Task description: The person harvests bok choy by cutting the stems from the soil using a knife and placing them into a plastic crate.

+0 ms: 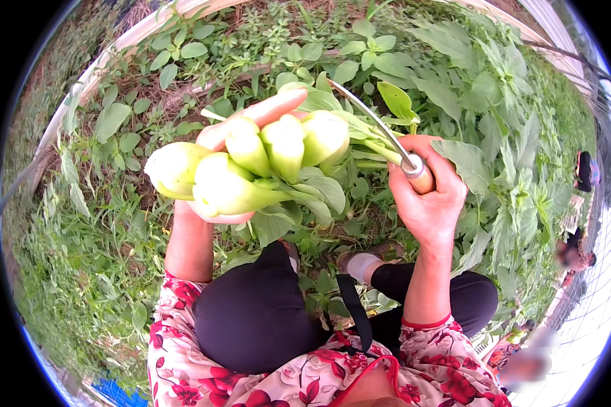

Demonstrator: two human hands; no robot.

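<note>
Several heads of bok choy [239,188] lie in my left hand [219,137], their pale bases toward the left and their leaves toward the right. The fingers of that hand reach behind and around them. My right hand [433,193] is closed on the wooden handle of a sickle [379,124]; its thin curved blade points up and left, above the bok choy leaves. Stems and leaves run up to the fingers of my right hand, and whether it also grips them I cannot tell.
Leafy green plants [489,102] and low weeds surround me. A pale curved border [94,74] runs along the far and left side. Other people [585,170] are at the right edge, near a net fence [601,244]. Something blue [117,391] lies at the lower left.
</note>
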